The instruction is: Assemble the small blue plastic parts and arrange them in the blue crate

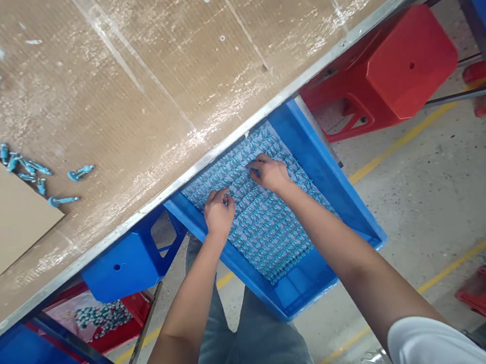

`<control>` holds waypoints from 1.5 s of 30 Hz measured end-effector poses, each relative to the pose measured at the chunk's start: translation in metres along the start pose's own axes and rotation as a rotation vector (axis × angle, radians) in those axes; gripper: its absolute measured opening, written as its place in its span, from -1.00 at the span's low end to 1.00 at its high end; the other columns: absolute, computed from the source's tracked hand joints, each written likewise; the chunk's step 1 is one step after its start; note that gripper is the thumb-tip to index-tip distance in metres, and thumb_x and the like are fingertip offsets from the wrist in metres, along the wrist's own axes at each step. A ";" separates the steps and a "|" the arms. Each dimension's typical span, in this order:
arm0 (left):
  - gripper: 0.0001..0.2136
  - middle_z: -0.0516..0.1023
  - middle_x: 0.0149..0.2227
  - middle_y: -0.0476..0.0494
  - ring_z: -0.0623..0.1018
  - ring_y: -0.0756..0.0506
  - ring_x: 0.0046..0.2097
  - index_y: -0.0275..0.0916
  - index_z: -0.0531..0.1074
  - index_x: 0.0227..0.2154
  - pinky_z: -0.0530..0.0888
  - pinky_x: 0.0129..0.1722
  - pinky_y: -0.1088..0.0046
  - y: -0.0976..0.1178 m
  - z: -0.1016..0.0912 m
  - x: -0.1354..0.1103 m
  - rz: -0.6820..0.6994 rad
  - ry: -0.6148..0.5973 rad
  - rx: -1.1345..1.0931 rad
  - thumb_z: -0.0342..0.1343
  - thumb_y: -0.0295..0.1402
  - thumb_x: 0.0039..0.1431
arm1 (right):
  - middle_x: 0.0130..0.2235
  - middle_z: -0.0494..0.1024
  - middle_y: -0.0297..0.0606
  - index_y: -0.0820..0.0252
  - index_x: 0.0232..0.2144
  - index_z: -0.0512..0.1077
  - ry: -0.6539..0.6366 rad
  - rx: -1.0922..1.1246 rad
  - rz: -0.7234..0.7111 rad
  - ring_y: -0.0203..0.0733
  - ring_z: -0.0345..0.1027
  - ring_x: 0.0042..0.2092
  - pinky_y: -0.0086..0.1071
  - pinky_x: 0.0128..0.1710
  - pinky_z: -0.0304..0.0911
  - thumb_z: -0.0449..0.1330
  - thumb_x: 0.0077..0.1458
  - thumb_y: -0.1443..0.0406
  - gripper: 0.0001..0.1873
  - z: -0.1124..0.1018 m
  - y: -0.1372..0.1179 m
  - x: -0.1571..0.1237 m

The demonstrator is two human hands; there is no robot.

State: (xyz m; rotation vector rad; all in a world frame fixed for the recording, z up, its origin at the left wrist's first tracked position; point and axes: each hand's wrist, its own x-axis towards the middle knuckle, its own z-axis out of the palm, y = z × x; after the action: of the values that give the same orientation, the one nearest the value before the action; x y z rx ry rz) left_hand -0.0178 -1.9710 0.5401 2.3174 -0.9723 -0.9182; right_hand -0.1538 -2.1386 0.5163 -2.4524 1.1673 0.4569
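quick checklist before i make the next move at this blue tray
1. Both hands over the blue tray: ok, left hand and right hand apart.
2. Small blue parts set in rows: ok, roughly lined up.
3. Part between the fingers: cannot tell, too small.
4. Tray supported underneath: cannot tell, hidden.
5. Loose blue pieces gathered: not ok, scattered on the table.

A big, shiny brown counter (199, 50) with a pale edge (342, 48) stands over a gray, speckled floor (406, 196) with yellow lines (472, 254), and a red stool (410, 58) and a blue stool (117, 267) peek out below it, while light makes bright white streaks on top.
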 end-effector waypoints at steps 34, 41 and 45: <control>-0.76 0.53 0.00 -0.16 0.58 -0.13 -0.06 -0.13 0.52 -0.03 0.46 -0.10 0.40 0.008 0.012 0.050 -0.075 -0.039 0.154 0.10 -0.37 0.28 | 0.03 0.50 -0.21 0.01 0.03 0.54 0.053 0.001 -0.127 -0.11 0.42 -0.18 -0.33 -0.33 0.18 -0.02 0.29 0.17 -0.58 -0.003 -0.017 0.015; -0.79 0.54 -0.05 -0.19 0.58 -0.14 -0.12 -0.14 0.56 -0.09 0.45 -0.16 0.38 0.004 0.017 0.052 -0.081 -0.003 0.152 0.10 -0.33 0.28 | 0.03 0.50 -0.26 -0.02 0.03 0.55 0.064 0.038 -0.236 -0.12 0.43 -0.13 -0.34 -0.30 0.20 0.04 0.27 0.13 -0.60 0.000 -0.029 0.014; -0.82 0.55 -0.09 -0.21 0.58 -0.17 -0.15 -0.16 0.57 -0.14 0.46 -0.18 0.34 0.002 0.020 0.055 -0.073 0.015 0.113 0.13 -0.31 0.26 | 0.03 0.50 -0.26 -0.03 0.03 0.55 0.021 0.028 -0.273 -0.13 0.43 -0.12 -0.34 -0.29 0.21 0.06 0.26 0.11 -0.61 0.001 -0.034 0.014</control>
State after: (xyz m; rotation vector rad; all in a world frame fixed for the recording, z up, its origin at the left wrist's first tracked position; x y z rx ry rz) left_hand -0.0036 -2.0165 0.5059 2.4654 -0.9616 -0.8948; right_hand -0.1184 -2.1279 0.5159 -2.5466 0.8225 0.3329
